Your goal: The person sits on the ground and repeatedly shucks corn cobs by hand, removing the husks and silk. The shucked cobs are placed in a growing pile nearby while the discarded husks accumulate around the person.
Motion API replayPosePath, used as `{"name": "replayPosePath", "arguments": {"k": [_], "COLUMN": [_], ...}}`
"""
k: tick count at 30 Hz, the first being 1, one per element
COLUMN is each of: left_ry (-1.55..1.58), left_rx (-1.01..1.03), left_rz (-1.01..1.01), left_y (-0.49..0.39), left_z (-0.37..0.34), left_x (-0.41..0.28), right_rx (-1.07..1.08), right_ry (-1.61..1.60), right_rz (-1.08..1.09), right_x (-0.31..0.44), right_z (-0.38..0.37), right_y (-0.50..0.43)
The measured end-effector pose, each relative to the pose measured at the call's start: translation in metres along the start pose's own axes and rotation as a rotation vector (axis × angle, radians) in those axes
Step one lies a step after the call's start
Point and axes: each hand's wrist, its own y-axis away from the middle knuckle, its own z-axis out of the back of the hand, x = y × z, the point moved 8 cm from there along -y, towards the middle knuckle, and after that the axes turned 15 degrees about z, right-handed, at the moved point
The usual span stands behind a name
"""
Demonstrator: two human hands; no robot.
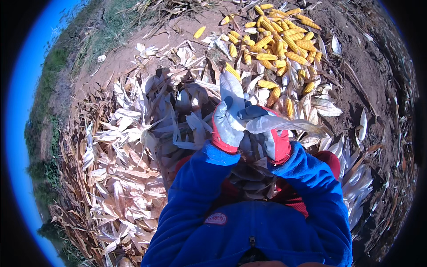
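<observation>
My left hand [227, 125], in a white and red work glove with dark fingertips, grips a partly husked corn ear, its pale husk [232, 87] pointing away from me. Yellow kernels [233, 72] show at the far end of that husk; whether they belong to the held ear or to one behind it is unclear. Close beside it on the right, my right hand [271, 137], gloved the same way, has its fingers closed on a loose husk leaf [283, 124] that trails off to the right. Most of the ear is hidden by husk and gloves.
Beyond my hands lies a heap of bare yellow corn cobs [280, 40] on brown soil [360, 66]. Dry husks [130, 180] cover the ground at left and between my knees. Another pile of husks [357, 187] lies at right. Green plants [116, 25] grow at upper left.
</observation>
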Motion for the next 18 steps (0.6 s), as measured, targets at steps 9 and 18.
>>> {"name": "replayPosePath", "arguments": {"k": [9,18], "left_ry": [0.276,-0.703], "left_rx": [0.428,-0.382], "left_rz": [0.698,-0.046], "left_y": [0.009,0.001], "left_z": [-0.034,0.014], "left_x": [0.040,-0.008], "right_rx": [-0.081,-0.534], "right_ry": [-0.823,0.417], "right_rz": [-0.369,-0.191], "right_x": [-0.002,0.097], "right_z": [-0.025,0.286], "right_y": [0.000,0.144]}}
